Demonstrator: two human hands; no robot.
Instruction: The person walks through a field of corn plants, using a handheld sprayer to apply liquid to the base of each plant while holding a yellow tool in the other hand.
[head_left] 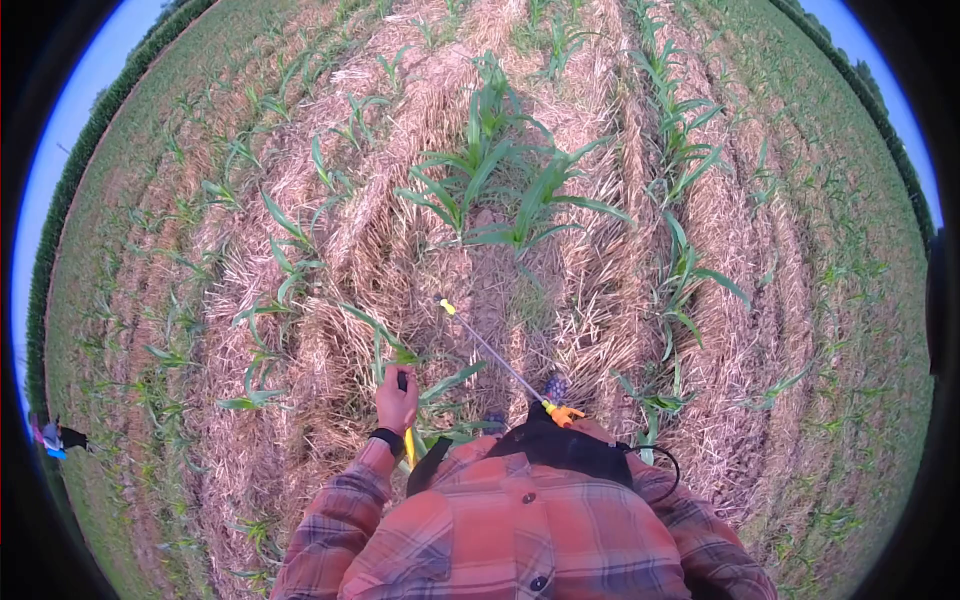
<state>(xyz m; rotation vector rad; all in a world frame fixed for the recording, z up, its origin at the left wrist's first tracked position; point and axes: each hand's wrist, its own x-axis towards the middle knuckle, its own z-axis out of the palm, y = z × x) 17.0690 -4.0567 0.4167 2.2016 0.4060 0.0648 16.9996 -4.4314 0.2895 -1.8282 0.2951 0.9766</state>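
Observation:
My left hand [397, 403] is closed around the black grip [403, 380] of a pump lever, whose yellow bar [410, 447] shows below the wrist. Low in front of my body, my right hand [592, 430] is wrapped round the orange trigger handle [564, 413] of a spray wand, and the sleeve and handle partly hide its fingers. The thin wand [500, 361] slants forward and left to a yellow nozzle [447, 306] above the straw-covered ground. A black hose [668, 456] loops beside my right forearm.
Young maize plants [520, 205] stand just ahead of the nozzle. Another row of maize [680, 265] runs along the right, with more plants at left. Dry straw [600, 270] covers the soil. A partly visible blue and black shape [58, 440] is at the far left edge.

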